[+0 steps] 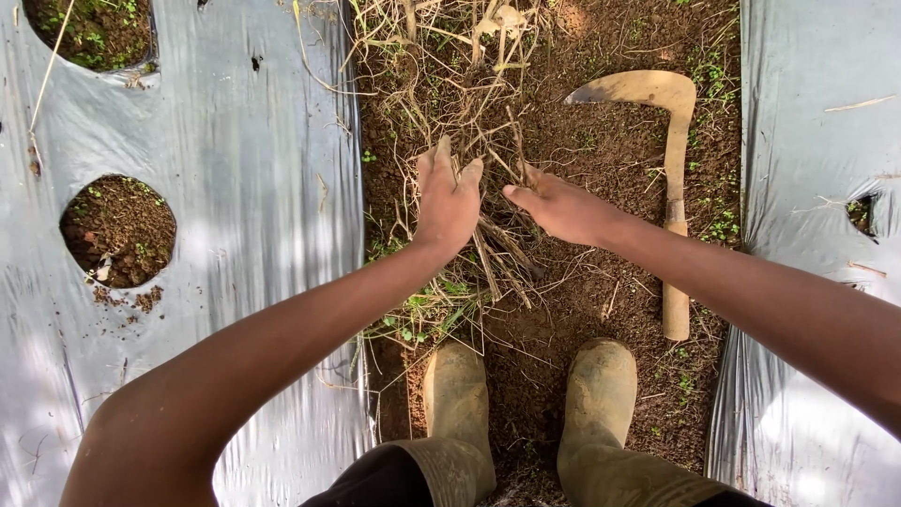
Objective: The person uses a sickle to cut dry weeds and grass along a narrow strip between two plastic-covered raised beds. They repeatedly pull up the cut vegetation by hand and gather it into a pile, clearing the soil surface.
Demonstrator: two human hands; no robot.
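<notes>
My left hand [449, 202] and my right hand [559, 207] reach down side by side over a heap of dry stalks and grass [469, 103] on the soil furrow. Both hands close around a bunch of dry stems [502, 253] that hangs down between them. A curved sickle-like blade with a wooden handle [674, 202] lies on the dirt just right of my right hand, untouched.
Silver plastic mulch sheets [253, 188] cover the beds left and right [817, 141], with round planting holes [117, 230] showing soil. My two muddy rubber boots [460, 404] stand in the furrow below the hands.
</notes>
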